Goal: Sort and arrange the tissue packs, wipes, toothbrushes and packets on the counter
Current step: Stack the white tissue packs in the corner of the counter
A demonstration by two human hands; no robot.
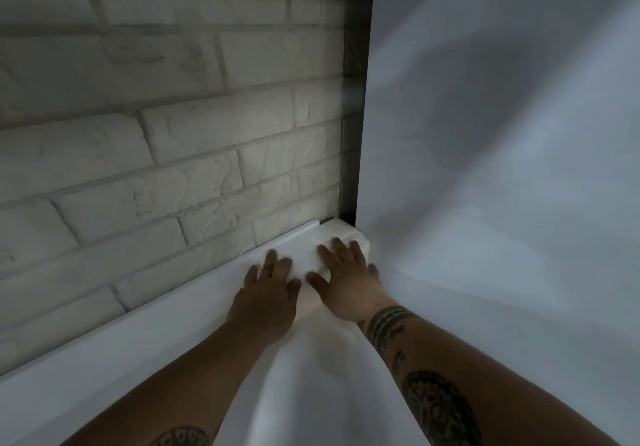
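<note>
Both hands lie flat on a white pack point(306, 259) that sits in the far corner of the counter point(311, 376). The frame is dim and soft, so I cannot tell whether the pack holds tissues or wipes.

The left hand point(268, 289) rests palm down on the pack's near left part. Its fingers are straight and slightly spread, curled round nothing, and the fingertips point(271, 255) point toward the brick wall point(173, 134). The right hand point(346, 283) lies just beside it, also palm down with its fingers fanned apart over the pack's right half. Its thumb reaches toward the left hand's thumb, and the two thumbs are close without touching.

A strip of the pack shows between the two hands, and more of it runs on beyond the right hand's fingertips. Its far end touches the foot of a dark upright strip point(356, 99), and its right edge lies against a white side panel point(502, 134) just right of the right hand.

A white ledge point(138, 324) runs along the base of the wall, left of the left hand. Both forearms carry dark tattoos, and a banded one circles the right wrist point(389, 321).
</note>
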